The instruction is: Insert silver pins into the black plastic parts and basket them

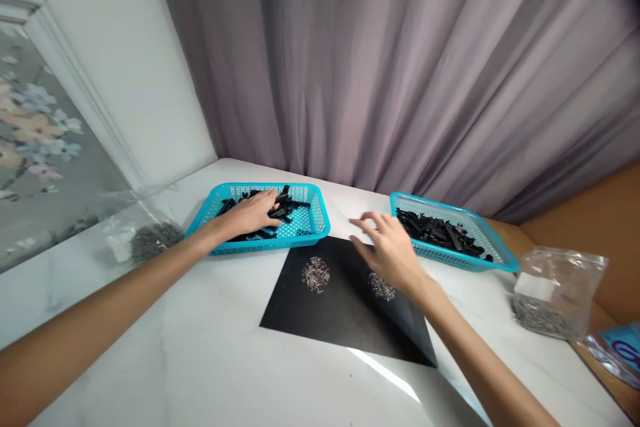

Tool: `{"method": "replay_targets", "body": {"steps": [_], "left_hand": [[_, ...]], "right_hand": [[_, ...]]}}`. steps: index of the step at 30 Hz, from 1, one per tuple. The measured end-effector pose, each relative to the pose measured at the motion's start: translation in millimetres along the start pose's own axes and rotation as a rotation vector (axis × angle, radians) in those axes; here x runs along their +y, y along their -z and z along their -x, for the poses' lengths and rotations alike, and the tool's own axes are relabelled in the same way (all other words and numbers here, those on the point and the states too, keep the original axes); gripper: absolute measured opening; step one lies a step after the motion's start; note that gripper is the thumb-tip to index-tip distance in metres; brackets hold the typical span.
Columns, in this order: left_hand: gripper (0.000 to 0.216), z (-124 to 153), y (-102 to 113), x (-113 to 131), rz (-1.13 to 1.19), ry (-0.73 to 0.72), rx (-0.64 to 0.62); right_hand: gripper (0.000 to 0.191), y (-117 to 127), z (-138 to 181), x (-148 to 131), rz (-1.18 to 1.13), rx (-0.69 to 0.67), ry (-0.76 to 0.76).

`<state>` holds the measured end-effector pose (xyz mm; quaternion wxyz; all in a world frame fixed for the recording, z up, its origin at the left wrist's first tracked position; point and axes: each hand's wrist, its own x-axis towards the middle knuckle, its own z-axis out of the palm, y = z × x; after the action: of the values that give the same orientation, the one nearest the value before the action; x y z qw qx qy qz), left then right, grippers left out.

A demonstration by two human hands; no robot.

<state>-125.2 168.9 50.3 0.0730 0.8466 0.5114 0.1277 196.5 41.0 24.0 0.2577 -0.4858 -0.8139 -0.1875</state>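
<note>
L hand [257,213] is down in the near-side basket [270,245], right over the black plastic pcs [287,203]; they lie under & around its fingers. Thumb looks apart from the fingers, but can't tell if it's pinching a pc, as the fingertips are partly hidden. Best approx: take one pc by its edge & lift straight up, since the jumble likely snags.

R hand [390,247] hangs w/ fingers loosely spread, nothing visible btwn them. Just below it on the black mat [340,327] is a heap of tiny metal bits [383,287], partly hidden; a 2nd heap [316,275] sits to its L. R wrist should clear both, else bits may scatter. Other basket [445,256] is just beyond R hand, to its R.
</note>
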Motion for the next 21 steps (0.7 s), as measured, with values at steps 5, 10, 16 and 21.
{"method": "replay_targets", "body": {"steps": [5, 10, 16, 21], "left_hand": [[0.024, -8.9, -16.2, 4.4, 0.143, -0.057, 0.076], [0.025, -22.2, -9.4, 1.0, 0.328, -0.028, 0.164], [0.03, -15.4, 17.0, 20.5, 0.505, -0.03, 0.28], [0.034, 11.9, 19.7, 54.9, 0.591, -0.068, 0.354]], "right_hand": [[0.044, -22.9, -23.0, -45.2, -0.065, -0.13, 0.143], [0.05, -29.5, -12.2, -46.4, -0.075, -0.126, 0.114], [0.035, -17.7, 29.0, -41.5, -0.221, -0.036, -0.029], [0.02, -7.5, 61.5, -47.6, -0.307, -0.05, -0.089]]}}
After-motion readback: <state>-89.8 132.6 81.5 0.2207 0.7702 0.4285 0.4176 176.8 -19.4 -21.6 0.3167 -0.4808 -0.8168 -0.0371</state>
